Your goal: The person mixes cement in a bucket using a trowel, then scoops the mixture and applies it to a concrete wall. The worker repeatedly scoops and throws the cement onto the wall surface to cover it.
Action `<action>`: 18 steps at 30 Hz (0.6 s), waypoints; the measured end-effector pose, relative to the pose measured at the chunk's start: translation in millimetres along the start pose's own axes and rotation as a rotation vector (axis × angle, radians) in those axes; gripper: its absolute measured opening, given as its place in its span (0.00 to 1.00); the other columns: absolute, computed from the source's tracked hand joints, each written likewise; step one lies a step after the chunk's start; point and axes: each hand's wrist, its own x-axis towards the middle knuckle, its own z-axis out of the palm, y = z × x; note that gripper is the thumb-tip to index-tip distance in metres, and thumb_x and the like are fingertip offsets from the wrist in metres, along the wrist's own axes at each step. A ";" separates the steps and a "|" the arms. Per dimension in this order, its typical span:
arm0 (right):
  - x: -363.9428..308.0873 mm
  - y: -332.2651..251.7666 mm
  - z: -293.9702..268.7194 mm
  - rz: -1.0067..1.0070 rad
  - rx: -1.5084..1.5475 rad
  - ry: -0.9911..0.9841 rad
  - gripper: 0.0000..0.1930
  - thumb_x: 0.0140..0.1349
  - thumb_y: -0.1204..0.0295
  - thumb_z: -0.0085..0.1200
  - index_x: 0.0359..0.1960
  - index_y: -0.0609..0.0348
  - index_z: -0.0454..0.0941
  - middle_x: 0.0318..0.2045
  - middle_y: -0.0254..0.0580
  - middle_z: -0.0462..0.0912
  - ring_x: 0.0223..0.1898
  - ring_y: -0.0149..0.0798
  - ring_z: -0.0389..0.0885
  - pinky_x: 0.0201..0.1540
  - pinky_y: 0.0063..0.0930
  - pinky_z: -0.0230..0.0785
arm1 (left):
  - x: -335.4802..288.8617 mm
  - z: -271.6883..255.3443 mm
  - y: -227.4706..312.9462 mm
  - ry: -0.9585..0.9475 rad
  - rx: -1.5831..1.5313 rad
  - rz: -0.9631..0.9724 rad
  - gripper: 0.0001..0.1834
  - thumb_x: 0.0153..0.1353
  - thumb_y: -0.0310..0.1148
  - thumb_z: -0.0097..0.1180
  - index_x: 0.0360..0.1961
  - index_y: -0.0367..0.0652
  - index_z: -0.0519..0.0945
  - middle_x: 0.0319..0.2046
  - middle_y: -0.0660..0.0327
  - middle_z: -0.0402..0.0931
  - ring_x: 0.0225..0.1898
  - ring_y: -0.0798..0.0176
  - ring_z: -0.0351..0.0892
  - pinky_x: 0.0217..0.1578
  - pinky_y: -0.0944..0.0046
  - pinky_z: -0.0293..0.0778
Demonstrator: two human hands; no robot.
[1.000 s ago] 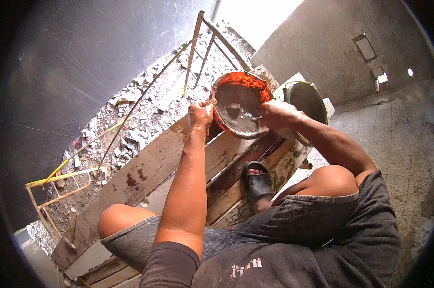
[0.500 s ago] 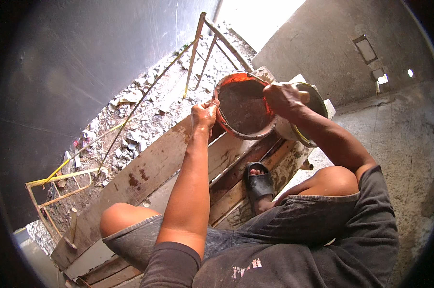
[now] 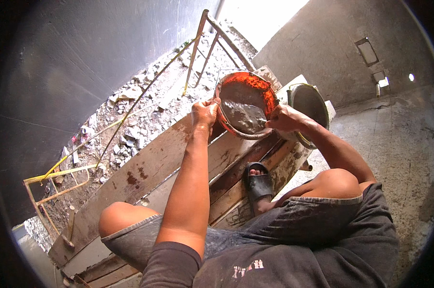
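Note:
An orange bucket [image 3: 270, 93], its rim and outside crusted with cement, stands at the far end of the planks. Wet grey mortar [image 3: 246, 115] lies inside, glossy on its near part. My left hand [image 3: 205, 113] is closed on the bucket's left rim, thumb on top. At the right rim my right hand [image 3: 285, 119] is closed, its fingers reaching just over the mortar. It grips a short tool whose light wooden handle end showed a moment ago; the handle and working end are hidden now. Right behind that hand stands a second, pale bucket [image 3: 312, 103], coated with cement inside.
I squat on wooden planks [image 3: 150, 173], a black sandal [image 3: 259, 185] on my foot. A metal scaffold frame [image 3: 198, 48] and a yellow-brown frame [image 3: 58, 177] rise beside them. Rubble [image 3: 130, 137] lies below at the left. A grey wall [image 3: 322, 48] is at the right.
My right hand has moved down and nearer along the bucket's right rim, uncovering the pale bucket's opening. The mortar now looks glossy and stirred. My left hand stays on the rim.

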 end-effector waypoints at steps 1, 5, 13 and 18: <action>-0.4 4.0 2.4 -0.018 0.028 0.054 0.16 0.56 0.60 0.61 0.28 0.64 0.84 0.22 0.54 0.82 0.25 0.46 0.82 0.33 0.42 0.73 | -1.9 0.1 1.1 -0.012 -0.036 0.025 0.18 0.57 0.44 0.70 0.26 0.38 0.82 0.20 0.65 0.77 0.18 0.71 0.67 0.20 0.63 0.65; -6.9 6.3 6.4 -0.013 0.062 0.093 0.16 0.55 0.60 0.61 0.28 0.64 0.83 0.23 0.54 0.82 0.26 0.46 0.82 0.34 0.41 0.73 | -8.7 0.9 7.0 0.002 -0.011 -0.002 0.14 0.58 0.35 0.69 0.23 0.36 0.81 0.19 0.64 0.78 0.20 0.71 0.70 0.22 0.65 0.69; -16.7 -19.1 -12.8 0.069 -0.103 0.128 0.18 0.59 0.55 0.57 0.35 0.59 0.85 0.34 0.53 0.85 0.37 0.51 0.85 0.44 0.42 0.76 | -10.8 -1.8 11.8 -0.001 0.011 -0.043 0.15 0.57 0.37 0.70 0.24 0.37 0.80 0.20 0.65 0.77 0.20 0.71 0.68 0.22 0.65 0.67; -23.4 -20.1 -15.0 0.101 -0.174 0.049 0.18 0.59 0.54 0.57 0.39 0.55 0.85 0.38 0.52 0.85 0.43 0.52 0.85 0.48 0.43 0.76 | -10.6 -1.4 10.2 0.019 0.005 -0.043 0.16 0.57 0.38 0.70 0.22 0.38 0.81 0.19 0.66 0.76 0.20 0.72 0.67 0.21 0.65 0.65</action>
